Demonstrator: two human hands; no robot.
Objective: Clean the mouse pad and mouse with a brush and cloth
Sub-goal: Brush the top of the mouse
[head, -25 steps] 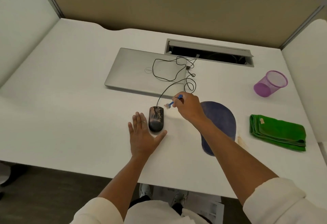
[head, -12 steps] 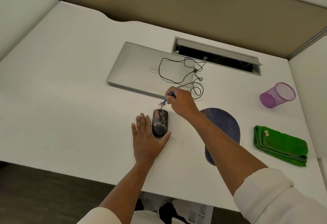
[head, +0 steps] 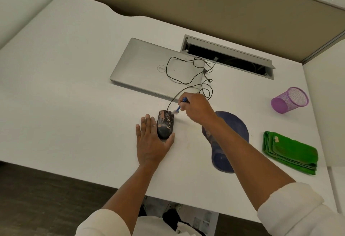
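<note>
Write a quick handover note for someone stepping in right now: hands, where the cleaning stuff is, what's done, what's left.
Left hand: flat on the desk, fingers straight, thumb against the near end of the mouse, steadying it.
Right hand: pinches the blue brush, bristles at the mouse's far right corner.
Mouse sits left of the mouse pad, off it, with crumbs and smears on top.
Green cloth lies folded, untouched, right of the pad.
Done: brushing of the mouse begun.
Left: finish brushing the mouse, brush the pad, wipe both with the cloth.
</note>
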